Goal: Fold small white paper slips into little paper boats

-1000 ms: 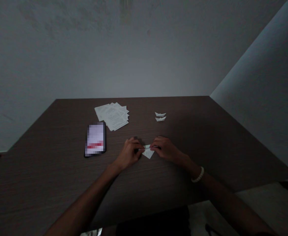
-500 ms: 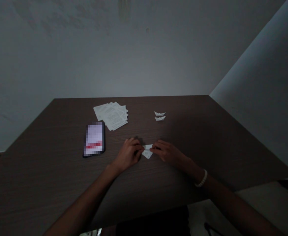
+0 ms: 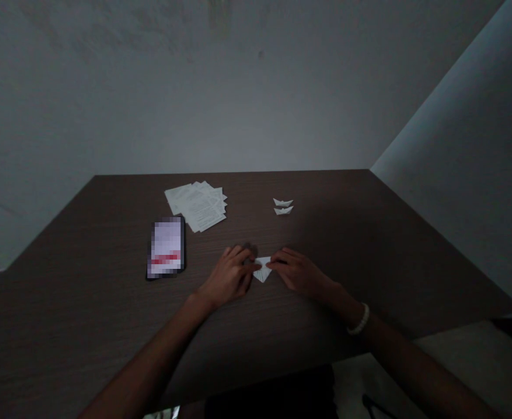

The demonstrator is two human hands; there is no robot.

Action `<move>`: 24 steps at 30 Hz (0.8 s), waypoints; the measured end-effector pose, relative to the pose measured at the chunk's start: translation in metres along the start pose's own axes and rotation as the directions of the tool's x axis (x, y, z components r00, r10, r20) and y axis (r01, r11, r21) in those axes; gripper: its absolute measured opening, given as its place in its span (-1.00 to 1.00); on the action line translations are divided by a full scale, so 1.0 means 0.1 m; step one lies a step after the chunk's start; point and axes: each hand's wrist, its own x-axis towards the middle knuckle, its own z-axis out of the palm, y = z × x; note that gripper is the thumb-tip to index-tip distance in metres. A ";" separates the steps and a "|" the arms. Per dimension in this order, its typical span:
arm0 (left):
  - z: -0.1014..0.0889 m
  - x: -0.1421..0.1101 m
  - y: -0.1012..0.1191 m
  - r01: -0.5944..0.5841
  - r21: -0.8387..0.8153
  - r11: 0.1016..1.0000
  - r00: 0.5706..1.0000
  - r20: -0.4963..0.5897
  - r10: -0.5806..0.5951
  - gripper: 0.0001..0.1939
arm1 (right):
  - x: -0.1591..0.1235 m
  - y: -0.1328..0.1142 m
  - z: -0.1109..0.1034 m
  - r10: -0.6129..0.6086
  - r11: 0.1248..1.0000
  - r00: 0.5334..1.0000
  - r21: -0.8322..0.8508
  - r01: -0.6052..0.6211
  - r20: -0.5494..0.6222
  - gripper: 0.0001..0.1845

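One small white folded printed paper (image 3: 262,274), pointing toward the near edge, is lying mid-width on the dark brown wood-grain bench (image 3: 107,320). Left hand (image 3: 230,273) and right hand (image 3: 300,272) are touching its opposite sides; can't tell whether either grip is pinching or just pressing. Two white folded-paper boats (image 3: 283,211) are sitting closer to the far edge.

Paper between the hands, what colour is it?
The paper is white with faint dark marks, in the head view.

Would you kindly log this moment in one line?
left hand: touching folded paper; right hand: touching same paper; farther back: two paper boats
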 end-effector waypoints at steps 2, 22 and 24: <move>-0.01 0.00 -0.01 -0.002 -0.010 1.000 1.000 0.003 0.002 -0.71 | 0.00 -0.01 0.00 0.008 1.000 1.000 0.014 -0.008 -0.020 -0.72; -0.05 -0.01 -0.10 -0.029 -0.162 0.986 0.999 -0.040 0.023 -0.79 | -0.03 -0.12 -0.03 0.107 0.992 0.994 0.069 -0.104 -0.040 -0.79; -0.04 -0.01 -0.12 -0.038 -0.180 0.983 0.999 -0.042 0.031 -0.79 | -0.01 -0.14 -0.02 0.141 0.989 0.989 0.054 -0.138 -0.048 -0.80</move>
